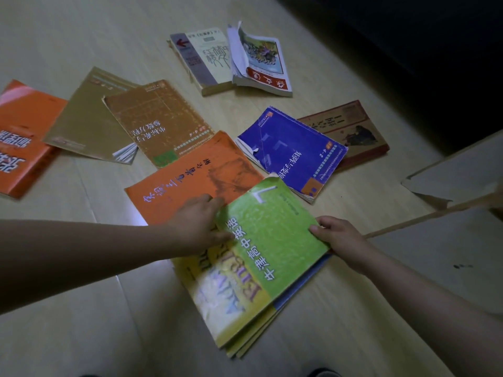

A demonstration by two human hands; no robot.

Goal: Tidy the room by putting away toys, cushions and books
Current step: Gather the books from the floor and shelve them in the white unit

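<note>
a: where does the green book point(272, 240) sit, and who has it?

b: on the floor point(81, 322), nearest the person, topping a thin stack point(296, 292) of yellow and blue covers. both hands are on it. the left hand point(196, 221) pinches its left edge, thumb on the cover, fingers point(208, 200) tucked at the far-left corner. the right hand point(337, 238) clamps the right edge, thumb on top.

a: what matters for the next pickup?

b: probably the orange book point(190, 186). it lies just beyond the left hand, touching those fingertips, its near-right corner slipped under the green cover. its long axis runs slantwise, from near-left up to far-right. the left hand is plainly the nearer one.

a: and the right side?

b: the blue book point(291, 151) lies beyond the right hand, a little apart, slanted much the same way. more books are scattered toward the far side of the floor, none yet gathered.
</note>
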